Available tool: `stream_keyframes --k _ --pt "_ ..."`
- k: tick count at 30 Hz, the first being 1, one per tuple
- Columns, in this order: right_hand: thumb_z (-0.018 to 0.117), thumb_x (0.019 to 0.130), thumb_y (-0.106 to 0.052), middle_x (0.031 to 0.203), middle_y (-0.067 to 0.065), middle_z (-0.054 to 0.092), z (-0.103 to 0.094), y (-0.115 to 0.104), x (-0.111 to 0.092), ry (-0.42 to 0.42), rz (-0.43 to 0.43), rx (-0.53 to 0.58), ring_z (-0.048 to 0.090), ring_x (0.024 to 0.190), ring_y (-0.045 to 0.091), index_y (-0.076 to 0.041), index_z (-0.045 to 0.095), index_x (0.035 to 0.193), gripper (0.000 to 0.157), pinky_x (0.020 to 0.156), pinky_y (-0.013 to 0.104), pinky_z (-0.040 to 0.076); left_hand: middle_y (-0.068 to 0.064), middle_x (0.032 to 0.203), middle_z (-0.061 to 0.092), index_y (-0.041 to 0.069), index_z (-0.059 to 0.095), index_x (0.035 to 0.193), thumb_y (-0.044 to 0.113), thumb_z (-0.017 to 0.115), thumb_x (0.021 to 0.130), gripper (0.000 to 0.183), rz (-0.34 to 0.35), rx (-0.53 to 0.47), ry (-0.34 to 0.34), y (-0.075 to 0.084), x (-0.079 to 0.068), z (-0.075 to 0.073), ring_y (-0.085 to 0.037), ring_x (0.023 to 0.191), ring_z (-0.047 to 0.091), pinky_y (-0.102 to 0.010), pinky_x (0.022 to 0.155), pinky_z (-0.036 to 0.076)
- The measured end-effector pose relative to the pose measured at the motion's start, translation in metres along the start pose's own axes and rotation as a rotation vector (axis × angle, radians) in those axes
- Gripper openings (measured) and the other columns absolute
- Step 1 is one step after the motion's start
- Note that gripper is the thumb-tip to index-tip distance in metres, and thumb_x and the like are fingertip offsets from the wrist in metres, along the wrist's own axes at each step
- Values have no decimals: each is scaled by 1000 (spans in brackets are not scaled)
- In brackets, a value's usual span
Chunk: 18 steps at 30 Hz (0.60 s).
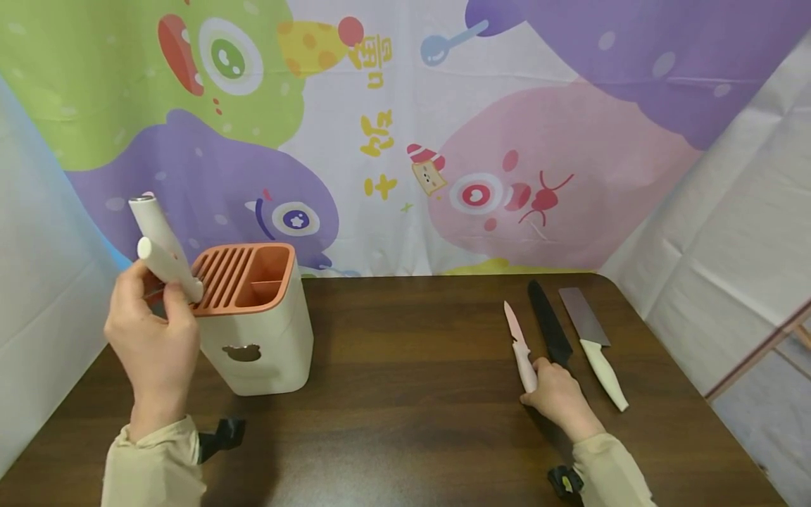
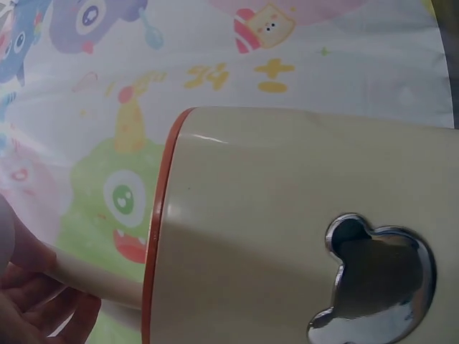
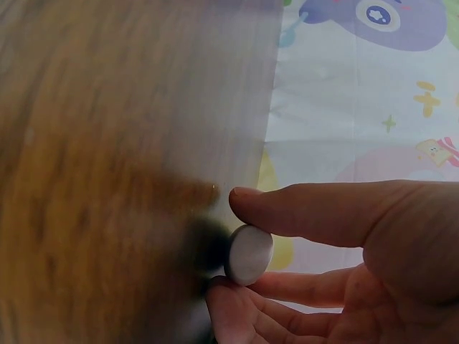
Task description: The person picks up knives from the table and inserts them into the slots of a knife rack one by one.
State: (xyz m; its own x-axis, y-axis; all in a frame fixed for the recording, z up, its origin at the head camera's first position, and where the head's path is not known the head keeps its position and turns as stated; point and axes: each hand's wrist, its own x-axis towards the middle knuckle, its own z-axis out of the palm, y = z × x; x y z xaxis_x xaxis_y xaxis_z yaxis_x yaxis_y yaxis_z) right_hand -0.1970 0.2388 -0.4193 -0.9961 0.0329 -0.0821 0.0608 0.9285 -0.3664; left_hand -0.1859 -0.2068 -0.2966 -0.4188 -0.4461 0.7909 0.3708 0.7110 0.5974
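My left hand [image 1: 152,338] grips a white-handled knife [image 1: 166,264] at the left edge of the knife block [image 1: 269,355], which is cream with an orange slotted top. A second white handle [image 1: 154,220] with a metal end cap rises just behind it. In the left wrist view, fingers curl around the handle [image 2: 93,281] next to the orange rim; the blade is mostly hidden. On the right of the table, my right hand [image 1: 560,398] pinches the handle of a small pink paring knife [image 1: 521,352] between thumb and fingers. Its handle end [image 3: 251,254] faces the right wrist camera.
Right of the paring knife lies a black knife [image 1: 548,320], its handle hidden by my hand. Beyond it is a cleaver [image 1: 598,359] with a cream handle. Behind the brown table [image 1: 393,366] hangs a cartoon-printed cloth [image 1: 393,232]. The block's top has slots and two square compartments.
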Motion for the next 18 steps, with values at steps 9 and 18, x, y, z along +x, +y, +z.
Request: stream_keyframes --k 9,18 --pt "76 68 -13 89 23 57 -1 -1 -1 -2 -2 5 57 81 34 13 50 106 53 71 49 46 33 91 41 -2 61 110 0 50 84 28 -14 -3 23 1 -2 1 9 90 47 -9 77 42" --pt "76 67 -12 88 23 58 -1 0 0 -2 -1 2 58 80 34 13 50 104 52 70 48 46 -11 100 61 5 59 113 2 51 85 29 -94 -1 16 -2 -5 5 8 88 49 -10 76 41"
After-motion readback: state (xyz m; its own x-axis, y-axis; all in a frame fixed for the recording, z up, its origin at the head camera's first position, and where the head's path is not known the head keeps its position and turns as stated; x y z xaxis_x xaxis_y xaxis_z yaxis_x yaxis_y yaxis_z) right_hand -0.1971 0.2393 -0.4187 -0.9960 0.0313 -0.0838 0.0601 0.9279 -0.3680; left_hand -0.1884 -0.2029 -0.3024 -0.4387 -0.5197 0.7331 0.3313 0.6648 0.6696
